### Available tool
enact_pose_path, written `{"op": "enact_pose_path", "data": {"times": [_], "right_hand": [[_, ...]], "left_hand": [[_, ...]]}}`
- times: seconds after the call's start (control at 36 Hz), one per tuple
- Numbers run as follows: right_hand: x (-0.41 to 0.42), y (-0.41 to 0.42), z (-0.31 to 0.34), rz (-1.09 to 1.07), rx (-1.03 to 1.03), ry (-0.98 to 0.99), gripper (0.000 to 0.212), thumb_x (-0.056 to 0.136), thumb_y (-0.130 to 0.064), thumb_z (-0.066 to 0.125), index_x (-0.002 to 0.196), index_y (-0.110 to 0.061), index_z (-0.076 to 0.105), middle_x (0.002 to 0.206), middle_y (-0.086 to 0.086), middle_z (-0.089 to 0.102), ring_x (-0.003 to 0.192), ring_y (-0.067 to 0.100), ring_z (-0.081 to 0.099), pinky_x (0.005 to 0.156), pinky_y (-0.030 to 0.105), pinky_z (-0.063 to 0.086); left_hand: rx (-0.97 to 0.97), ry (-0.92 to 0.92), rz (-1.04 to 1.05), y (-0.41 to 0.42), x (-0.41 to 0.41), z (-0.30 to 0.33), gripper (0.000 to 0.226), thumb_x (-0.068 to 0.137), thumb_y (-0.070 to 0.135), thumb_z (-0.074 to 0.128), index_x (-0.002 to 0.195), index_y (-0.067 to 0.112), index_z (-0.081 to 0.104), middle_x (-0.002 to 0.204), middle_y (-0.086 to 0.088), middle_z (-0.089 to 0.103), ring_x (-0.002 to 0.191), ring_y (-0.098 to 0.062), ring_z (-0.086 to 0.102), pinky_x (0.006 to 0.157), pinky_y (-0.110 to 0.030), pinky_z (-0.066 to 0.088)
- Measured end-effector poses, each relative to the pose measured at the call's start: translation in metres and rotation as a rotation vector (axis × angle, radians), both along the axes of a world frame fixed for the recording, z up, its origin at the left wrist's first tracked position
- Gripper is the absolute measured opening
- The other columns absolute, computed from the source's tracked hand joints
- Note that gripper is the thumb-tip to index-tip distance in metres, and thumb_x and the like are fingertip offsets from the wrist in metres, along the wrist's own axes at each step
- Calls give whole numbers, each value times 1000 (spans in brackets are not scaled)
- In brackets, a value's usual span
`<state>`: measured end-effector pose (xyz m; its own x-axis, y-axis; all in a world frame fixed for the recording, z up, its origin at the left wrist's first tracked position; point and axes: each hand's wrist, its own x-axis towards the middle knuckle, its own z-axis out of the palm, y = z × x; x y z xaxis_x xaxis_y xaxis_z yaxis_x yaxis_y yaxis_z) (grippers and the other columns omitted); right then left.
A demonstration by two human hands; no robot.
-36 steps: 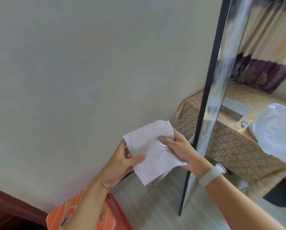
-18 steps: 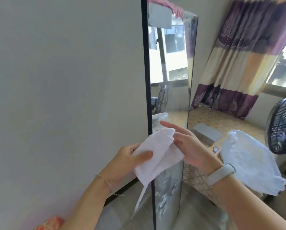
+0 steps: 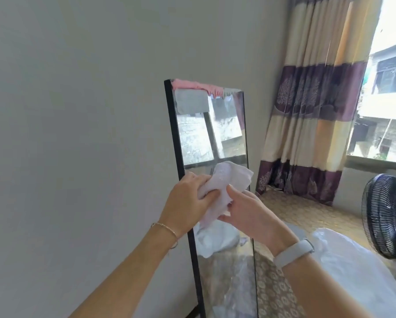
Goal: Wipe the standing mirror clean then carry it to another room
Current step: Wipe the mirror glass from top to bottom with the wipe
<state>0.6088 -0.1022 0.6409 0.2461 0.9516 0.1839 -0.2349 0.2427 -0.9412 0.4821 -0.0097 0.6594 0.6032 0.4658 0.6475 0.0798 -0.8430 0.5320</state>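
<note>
Head view: standing mirror (image 3: pixel 212 134) is rising upright just beyond both hands.
Hands: left hand (image 3: pixel 187 200) and right hand (image 3: pixel 249 214) are gripping the cloth (image 3: pixel 224 182) together.

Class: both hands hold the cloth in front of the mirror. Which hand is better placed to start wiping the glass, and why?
Probably the left hand: it grips the bunched cloth beside the mirror frame, while the right hand only pinches the cloth's lower part.
</note>
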Motion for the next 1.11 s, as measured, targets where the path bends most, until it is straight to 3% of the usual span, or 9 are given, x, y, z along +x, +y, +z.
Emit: {"op": "enact_pose_path", "data": {"times": [0.14,0.25,0.44,0.61,0.83,0.89,0.97,1.06,1.11], "right_hand": [[17,26,32,-315,63,8,23,89,-21,53,95,-2,64,94,13,65,90,28,60,88,46,45],[39,48,53,-766,16,-315,17,87,-15,58,85,1,62,80,11,61,79,24,55,67,29,45],[95,102,99,-1246,10,-614,49,88,-21,51,132,-8,35,90,2,57,86,24,60,75,42,54],[139,136,110,-1314,-77,-521,42,88,-33,45,118,-4,48,119,12,53,101,28,54,76,32,41],[115,147,96,-1069,214,-532,21,88,-17,54,107,-8,52,79,-4,55,72,13,57,52,9,43],[102,135,86,-926,296,-572,17,86,-13,60,102,-11,54,76,-10,56,66,2,56,54,5,45],[97,117,71,-747,291,-569,11,83,-9,63,91,-12,57,75,-8,59,61,-6,58,53,7,47],[124,114,76,-865,240,-441,12,84,-14,62,92,-9,56,83,2,60,76,6,62,65,21,55],[151,119,84,-1005,178,-360,10,85,-18,61,88,-11,55,89,9,60,86,25,61,79,43,56]], "left_hand": [[94,-173,7,21,4,28,30,80,31,58,109,29,58,91,19,45,82,-2,49,73,-5,40],[-36,-473,150,42,0,44,32,81,34,53,110,26,48,100,14,47,86,-7,51,69,-9,43],[-215,-440,1,68,18,57,38,94,27,45,130,25,38,111,11,53,92,1,54,69,3,42],[-151,-556,49,67,32,72,35,96,29,35,130,22,37,92,10,53,74,0,52,66,-2,42],[-105,-728,78,70,55,82,29,99,20,31,123,13,46,79,19,51,64,10,51,59,-5,42],[-304,-559,-208,90,77,69,26,93,30,51,114,15,54,86,13,61,74,6,57,68,-8,45],[-363,-525,-231,141,106,32,48,72,38,75,109,11,64,103,-7,67,99,-20,62,88,-37,53],[-244,-541,20,96,82,69,21,90,33,54,98,14,55,70,6,57,61,5,53,61,-11,47],[-137,-714,217,67,59,92,13,98,26,33,97,17,42,62,6,43,50,1,45,49,-13,38]]}}
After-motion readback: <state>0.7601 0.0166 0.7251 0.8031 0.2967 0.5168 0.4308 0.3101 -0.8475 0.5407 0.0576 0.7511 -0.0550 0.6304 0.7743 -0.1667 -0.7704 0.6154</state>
